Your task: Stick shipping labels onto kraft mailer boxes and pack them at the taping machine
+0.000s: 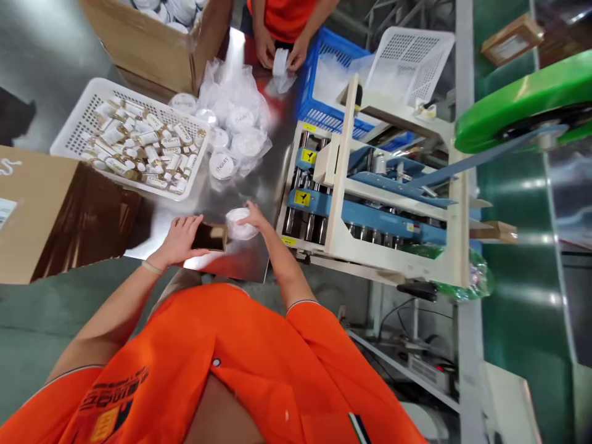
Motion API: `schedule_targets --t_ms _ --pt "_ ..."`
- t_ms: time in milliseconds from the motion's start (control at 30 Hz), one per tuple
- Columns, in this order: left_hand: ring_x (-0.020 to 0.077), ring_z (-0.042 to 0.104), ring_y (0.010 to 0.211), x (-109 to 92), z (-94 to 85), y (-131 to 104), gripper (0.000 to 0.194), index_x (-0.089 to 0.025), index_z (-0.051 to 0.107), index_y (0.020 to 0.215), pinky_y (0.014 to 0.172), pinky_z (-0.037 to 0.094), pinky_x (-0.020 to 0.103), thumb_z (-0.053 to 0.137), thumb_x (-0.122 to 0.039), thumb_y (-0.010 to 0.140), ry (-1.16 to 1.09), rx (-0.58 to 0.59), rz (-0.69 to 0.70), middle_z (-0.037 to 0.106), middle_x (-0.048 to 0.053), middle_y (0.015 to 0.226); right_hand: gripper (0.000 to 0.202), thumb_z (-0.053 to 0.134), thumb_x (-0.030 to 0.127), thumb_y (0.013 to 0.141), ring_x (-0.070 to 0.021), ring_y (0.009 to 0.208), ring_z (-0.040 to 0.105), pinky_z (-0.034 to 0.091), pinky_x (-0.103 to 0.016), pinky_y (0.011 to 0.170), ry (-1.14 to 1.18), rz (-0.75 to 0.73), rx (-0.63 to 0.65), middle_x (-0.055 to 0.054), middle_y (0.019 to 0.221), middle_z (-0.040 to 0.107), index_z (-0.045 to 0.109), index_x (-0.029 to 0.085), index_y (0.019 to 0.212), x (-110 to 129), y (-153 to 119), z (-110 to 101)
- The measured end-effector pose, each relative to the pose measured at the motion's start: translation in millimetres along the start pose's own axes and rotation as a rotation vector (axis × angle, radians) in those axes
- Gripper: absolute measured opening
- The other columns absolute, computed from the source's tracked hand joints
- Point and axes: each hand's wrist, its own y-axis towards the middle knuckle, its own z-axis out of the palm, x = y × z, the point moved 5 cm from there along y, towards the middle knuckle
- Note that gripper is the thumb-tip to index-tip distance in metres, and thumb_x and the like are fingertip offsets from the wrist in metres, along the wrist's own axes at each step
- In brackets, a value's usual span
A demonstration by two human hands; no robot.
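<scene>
My left hand [181,240] grips the left side of a small open brown box [210,237] near the table's front edge, thumb along its near side. Just right of the box, my right hand [254,217] has its fingers on a white round jar [240,224] in clear plastic. Beyond it lies a pile of similar wrapped white jars [240,129], some with lettering on their lids. A white perforated basket [76,132] at the left holds several small bottles [148,145] with white caps and labels.
Large cardboard boxes stand at the left [32,209] and back left [148,49]. A co-worker's hands [282,52] hold a wrapped item at the back. A roller machine [324,203] and blue crate [308,86] stand right, before a green conveyor [522,277].
</scene>
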Motion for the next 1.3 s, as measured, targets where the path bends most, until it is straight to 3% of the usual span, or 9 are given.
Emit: schedule_targets --t_ms 167,267,367,467,600,833,1033,1200,1300 --pt "0.0444 0.056 0.13 12.6 8.1 4.5 0.093 -0.015 0.061 0.155 0.113 0.045 0.059 0.073 -0.08 0.09 -0.155 -0.111 0.07 0.063 0.024 0.141 0.07 0.099 0.036 0.073 -0.0278 0.118 0.073 0.059 -0.041 0.105 -0.098 -0.006 0.103 -0.009 0.13 0.073 0.066 0.021 0.134 24.6 -49.8 2.8" --pt "0.0424 0.055 0.127 15.6 15.3 9.3 0.104 -0.011 0.058 0.156 0.114 0.045 0.059 0.075 -0.085 0.085 -0.238 -0.194 0.091 0.062 0.023 0.139 0.06 0.082 0.045 0.096 -0.0322 0.129 0.069 0.058 -0.048 0.112 -0.121 0.043 -0.323 -0.019 0.136 0.073 0.06 0.014 0.142 41.2 -74.6 -34.3" --pt "0.0399 0.056 0.122 18.3 24.1 11.4 0.131 -0.005 0.038 0.169 0.112 0.047 0.059 0.08 -0.089 0.078 -0.35 -0.279 0.065 0.063 0.023 0.135 0.049 0.072 0.041 0.104 -0.0362 0.152 0.056 0.049 -0.056 0.127 -0.184 -0.227 -0.571 -0.026 0.153 0.062 0.062 0.012 0.142 77.8 -102.5 -47.0" --pt "0.0391 0.057 0.122 20.3 29.9 9.2 0.148 -0.004 0.02 0.174 0.111 0.049 0.06 0.083 -0.09 0.073 -0.447 -0.411 0.048 0.062 0.025 0.139 0.039 0.075 0.037 0.102 -0.0381 0.151 0.057 0.048 -0.058 0.129 -0.283 -0.537 -0.255 -0.021 0.149 0.066 0.069 0.019 0.136 117.3 -125.4 -9.1" --pt "0.0388 0.057 0.126 11.8 32.8 6.9 0.127 -0.01 0.036 0.165 0.111 0.051 0.062 0.081 -0.089 0.077 -0.469 -0.526 0.165 0.059 0.024 0.143 0.063 0.076 0.045 0.103 -0.0378 0.139 0.065 0.056 -0.053 0.119 -0.356 -0.423 0.086 -0.027 0.148 0.063 0.058 0.011 0.153 139.6 -133.5 39.9" --pt "0.0318 0.065 0.116 -17.2 30.5 14.5 0.058 -0.016 0.067 0.131 0.117 0.049 0.053 0.066 -0.066 0.101 -0.31 -0.25 0.274 0.07 0.015 0.122 0.031 0.09 0.037 0.086 -0.0232 0.094 0.074 0.057 -0.027 0.087 -0.547 -0.521 0.754 -0.008 0.1 0.083 0.085 0.012 0.105 165.9 -77.1 19.2" --pt "0.0301 0.066 0.124 -33.0 24.3 14.1 0.044 -0.03 0.075 0.142 0.125 0.036 0.057 0.06 -0.056 0.11 -0.051 -0.161 0.324 0.073 0.012 0.14 0.037 0.047 0.008 0.108 -0.0246 0.119 0.066 0.052 -0.033 0.1 -0.797 -0.683 0.203 -0.022 0.13 0.077 0.077 0.004 0.127 256.6 26.6 -6.8" --pt "0.0302 0.066 0.115 -36.6 31.4 16.6 0.038 -0.033 0.089 0.116 0.123 0.034 0.056 0.062 -0.059 0.109 0.049 -0.089 0.319 0.08 0.008 0.124 0.031 0.053 0.0 0.103 -0.0261 0.145 0.051 0.05 -0.035 0.114 -0.781 -0.782 0.227 -0.02 0.163 0.059 0.08 0.005 0.117 316.9 81.9 54.9" --pt "0.0333 0.064 0.119 -37.6 30.7 18.7 0.04 -0.029 0.091 0.107 0.12 0.037 0.056 0.066 -0.061 0.105 0.076 -0.093 0.292 0.08 0.01 0.123 0.03 0.055 -0.002 0.101 -0.0247 0.142 0.054 0.055 -0.03 0.108 -0.709 -0.757 0.175 -0.018 0.152 0.067 0.08 0.008 0.113 320.9 92.3 55.2"
